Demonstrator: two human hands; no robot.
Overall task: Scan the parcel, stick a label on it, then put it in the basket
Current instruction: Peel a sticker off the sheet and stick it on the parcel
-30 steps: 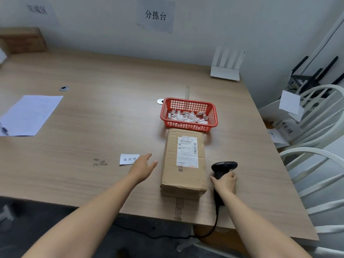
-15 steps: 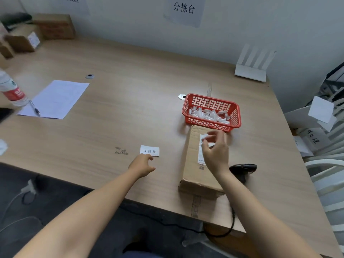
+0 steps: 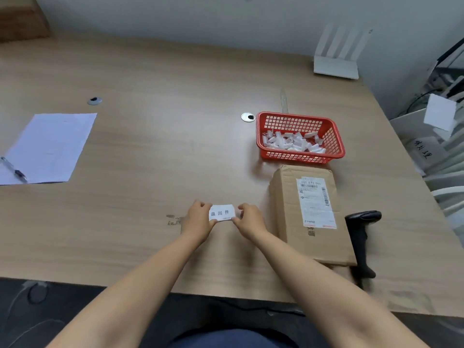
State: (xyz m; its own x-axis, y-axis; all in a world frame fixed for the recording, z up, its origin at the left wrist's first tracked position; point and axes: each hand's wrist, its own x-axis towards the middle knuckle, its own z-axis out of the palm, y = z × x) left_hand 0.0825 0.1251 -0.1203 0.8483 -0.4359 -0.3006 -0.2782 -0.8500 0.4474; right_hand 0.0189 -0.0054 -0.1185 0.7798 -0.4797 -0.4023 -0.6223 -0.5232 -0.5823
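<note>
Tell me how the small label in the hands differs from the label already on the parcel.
The small label is held off the table by the left hand and right hand; the parcel label is stuck flat on the parcel. The small label shows three large characters; the parcel label has barcodes and fine print. Both are white.

Two hands, the left hand [image 3: 198, 219] and the right hand [image 3: 249, 221], show at lower centre. One white label [image 3: 222, 213] sits between them. One cardboard parcel [image 3: 311, 214] lies right of centre, one black scanner [image 3: 361, 237] at its right. One red basket [image 3: 300, 136] holds many white scraps [image 3: 292, 141] (too jumbled to count). One paper sheet [image 3: 47, 146] and one pen [image 3: 15, 170] lie at the left edge. One white router [image 3: 337, 55] stands upper right.
</note>
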